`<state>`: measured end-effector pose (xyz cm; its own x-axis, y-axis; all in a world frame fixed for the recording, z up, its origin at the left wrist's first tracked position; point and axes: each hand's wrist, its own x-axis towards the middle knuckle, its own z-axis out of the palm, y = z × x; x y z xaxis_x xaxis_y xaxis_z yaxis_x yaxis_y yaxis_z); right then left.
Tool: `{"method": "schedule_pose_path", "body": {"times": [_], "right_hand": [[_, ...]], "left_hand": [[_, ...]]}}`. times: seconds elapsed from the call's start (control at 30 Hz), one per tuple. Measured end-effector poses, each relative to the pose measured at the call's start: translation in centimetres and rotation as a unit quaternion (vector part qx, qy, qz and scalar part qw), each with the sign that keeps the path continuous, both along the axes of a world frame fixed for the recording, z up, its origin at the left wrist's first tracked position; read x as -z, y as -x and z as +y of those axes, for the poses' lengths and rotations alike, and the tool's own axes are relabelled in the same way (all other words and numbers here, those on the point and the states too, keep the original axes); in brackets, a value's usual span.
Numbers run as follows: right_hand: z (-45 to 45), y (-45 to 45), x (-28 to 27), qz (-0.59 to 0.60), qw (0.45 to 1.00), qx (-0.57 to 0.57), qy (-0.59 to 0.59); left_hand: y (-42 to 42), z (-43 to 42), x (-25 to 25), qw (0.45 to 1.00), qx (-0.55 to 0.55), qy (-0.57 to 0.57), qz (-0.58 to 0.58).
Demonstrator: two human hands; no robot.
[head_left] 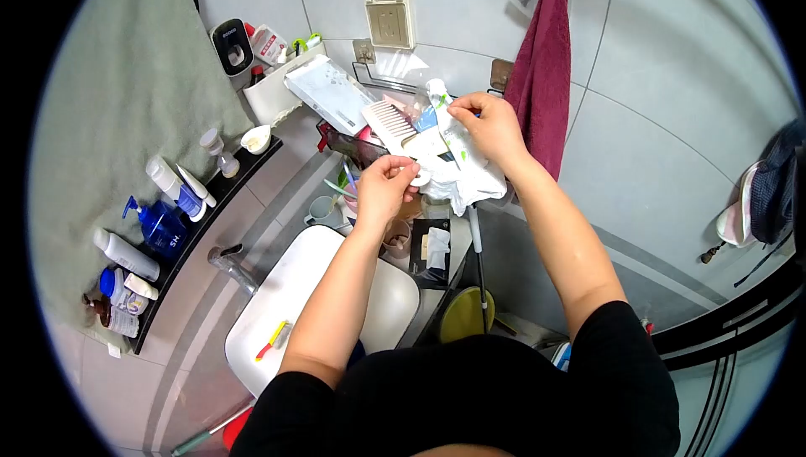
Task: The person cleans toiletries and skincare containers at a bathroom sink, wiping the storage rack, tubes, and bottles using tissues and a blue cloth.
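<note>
My left hand point(388, 192) is closed in a pinch at the front of a wall rack, on a small white round piece point(421, 176) whose kind I cannot make out. To its right and higher, my right hand point(491, 127) pinches the edge of a white plastic packet point(453, 131) with green marks. Below the packet hangs crumpled white plastic point(477, 186). Between the hands, a pale wide-toothed comb point(389, 124) leans among the crowded rack contents. Behind the comb lies a flat light-blue box point(330, 94).
Below is a white washbasin point(285, 289) with a yellow-and-red brush point(273, 342) in it and a faucet point(232, 268). Bottles, including a blue pump bottle point(159, 226), line a black shelf point(189, 268) on the left. A maroon towel point(541, 71) hangs at right.
</note>
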<state>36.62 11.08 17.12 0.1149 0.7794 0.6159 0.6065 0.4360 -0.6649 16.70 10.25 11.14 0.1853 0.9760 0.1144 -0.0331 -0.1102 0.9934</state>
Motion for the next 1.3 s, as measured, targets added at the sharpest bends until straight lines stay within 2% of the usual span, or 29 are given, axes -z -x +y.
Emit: {"method": "schedule_pose_path", "body": {"times": [0.1, 0.13, 0.23, 0.27, 0.3, 0.37, 0.4, 0.5, 0.57, 0.63, 0.73, 0.8, 0.83, 0.87, 0.9, 0.97, 1.03, 1.1, 1.17, 1.23, 1.3], "right_hand": [[0.0, 0.7, -0.7, 0.002, 0.995, -0.011, 0.095], [0.4, 0.8, -0.3, 0.022, 0.995, -0.022, 0.097], [2.7, 0.6, 2.2, 0.111, 0.984, -0.092, 0.1], [2.8, 1.2, 3.0, 0.183, 0.972, -0.133, 0.064], [0.2, 2.7, 1.5, 0.276, 0.948, -0.129, 0.094], [-3.0, 3.5, 0.0, 0.362, 0.899, -0.198, 0.147], [-3.2, 3.0, 0.2, 0.318, 0.912, -0.227, 0.125], [-7.0, 0.8, 1.4, 0.312, 0.919, -0.211, 0.118], [-9.9, -2.4, 2.8, 0.273, 0.925, -0.227, 0.133], [-14.1, -6.5, 3.0, 0.178, 0.92, -0.203, 0.284], [-19.3, -11.4, 6.9, 0.153, 0.904, -0.168, 0.361], [-22.0, -14.6, 11.6, -0.016, 0.934, -0.047, 0.355], [-23.3, -15.5, 12.7, -0.281, 0.847, 0.06, 0.447], [-26.1, -13.7, 12.8, -0.441, 0.774, 0.187, 0.414], [-27.6, -13.7, 13.5, -0.422, 0.779, 0.245, 0.394], [-29.1, -12.9, 11.8, -0.318, 0.858, 0.299, 0.272], [-28.6, -12.8, 9.1, -0.282, 0.915, 0.276, 0.079], [-27.8, -10.1, 5.0, -0.236, 0.943, 0.223, -0.07], [-26.8, -7.3, 1.9, -0.192, 0.96, 0.198, -0.057], [-26.1, -6.4, 0.0, -0.172, 0.964, 0.203, -0.019], [-25.8, -6.5, -1.0, -0.106, 0.975, 0.195, 0.022]], "left_hand": [[0.7, 0.2, 0.8, 0.998, 0.0, -0.022, -0.053], [1.0, -0.1, 0.9, 0.995, 0.001, -0.013, -0.098], [1.4, -3.7, -0.1, 0.993, 0.005, -0.011, -0.116], [1.4, -4.9, 0.2, 0.992, 0.025, -0.044, -0.115], [1.3, -6.0, 0.7, 0.99, 0.056, -0.062, -0.112], [1.3, -7.9, 1.5, 0.986, 0.137, -0.06, -0.074], [1.2, -9.2, 0.9, 0.985, 0.156, -0.076, -0.015], [0.6, -10.6, 1.0, 0.967, 0.238, -0.038, -0.087], [1.0, -10.9, 1.1, 0.959, 0.277, 0.001, -0.059], [0.8, -11.1, 1.8, 0.956, 0.291, -0.001, -0.037], [0.1, -11.2, 2.0, 0.954, 0.296, -0.024, 0.031], [-0.7, -11.2, 1.8, 0.957, 0.281, -0.063, 0.028], [-1.0, -11.2, 1.4, 0.962, 0.244, -0.08, 0.089], [-1.2, -11.2, 0.9, 0.955, 0.227, -0.118, 0.152], [-1.6, -11.1, 0.3, 0.943, 0.203, -0.16, 0.209], [-2.9, -10.1, -0.7, 0.885, 0.162, -0.343, 0.271], [-4.9, -10.3, -3.2, 0.883, 0.188, -0.355, 0.241], [-7.3, -10.5, -6.1, 0.864, 0.248, -0.381, 0.216], [-9.3, -11.3, -9.2, 0.86, 0.276, -0.386, 0.188], [-10.9, -10.6, -11.2, 0.868, 0.281, -0.394, 0.109], [-11.5, -10.2, -13.3, 0.888, 0.289, -0.357, 0.031]]}}
